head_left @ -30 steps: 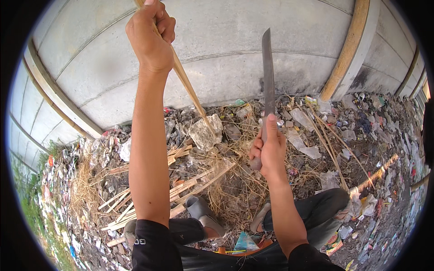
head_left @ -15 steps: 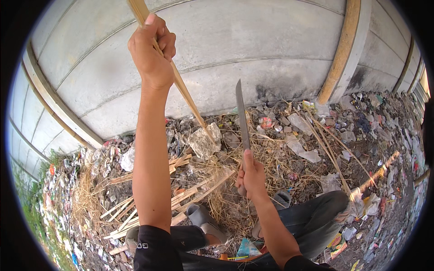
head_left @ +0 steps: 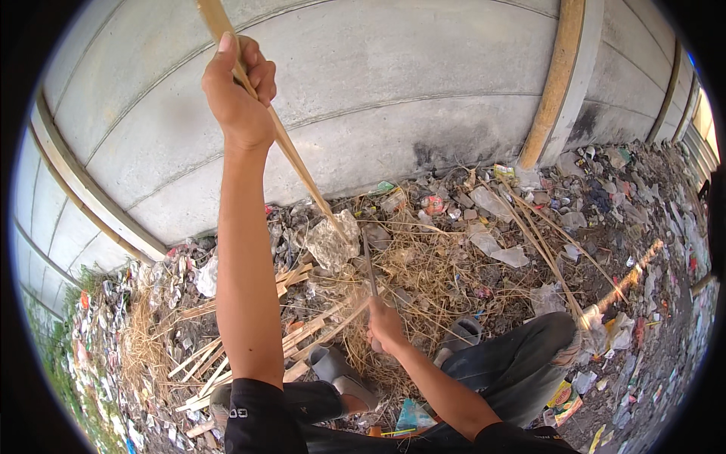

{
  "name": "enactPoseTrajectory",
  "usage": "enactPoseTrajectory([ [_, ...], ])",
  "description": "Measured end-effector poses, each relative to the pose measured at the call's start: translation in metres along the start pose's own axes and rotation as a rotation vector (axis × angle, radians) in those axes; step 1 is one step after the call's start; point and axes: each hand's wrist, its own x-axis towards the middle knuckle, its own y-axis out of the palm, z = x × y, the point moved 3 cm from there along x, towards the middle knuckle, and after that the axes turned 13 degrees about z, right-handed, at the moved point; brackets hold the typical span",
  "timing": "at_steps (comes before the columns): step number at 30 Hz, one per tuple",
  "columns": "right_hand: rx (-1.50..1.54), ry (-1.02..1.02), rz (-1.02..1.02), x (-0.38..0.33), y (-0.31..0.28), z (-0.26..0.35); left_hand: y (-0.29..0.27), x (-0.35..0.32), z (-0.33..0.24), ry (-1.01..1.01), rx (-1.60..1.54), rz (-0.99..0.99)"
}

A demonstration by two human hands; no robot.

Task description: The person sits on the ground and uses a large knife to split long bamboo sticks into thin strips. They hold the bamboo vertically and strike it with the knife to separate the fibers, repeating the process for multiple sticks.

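On the ground point(head_left: 522, 291) we see straw point(head_left: 423, 265), a pale stone point(head_left: 327, 246) near the far edge, wood strips point(head_left: 314, 329) left of centre, sticks point(head_left: 544, 252) toward the right, and scattered litter point(head_left: 561, 401).

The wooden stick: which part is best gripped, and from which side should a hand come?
The stick is probably best gripped by its upper part, from the near side, as the left hand does. It is long and slim, slanting down rightward to the stone; the knife in the right hand is near that low end, so a high hold seems safer.
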Motion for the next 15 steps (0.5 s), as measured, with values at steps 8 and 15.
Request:
enactPoseTrajectory([
  [8, 0.236, -0.613, -0.018, -0.047, 0.003, 0.191, -0.013, -0.002, -0.009, -0.024, -0.140, -0.017],
  [15, 0.042, -1.053, -0.067, -0.034, 0.044, 0.125, -0.026, -0.002, -0.006, -0.027, -0.147, -0.026],
])
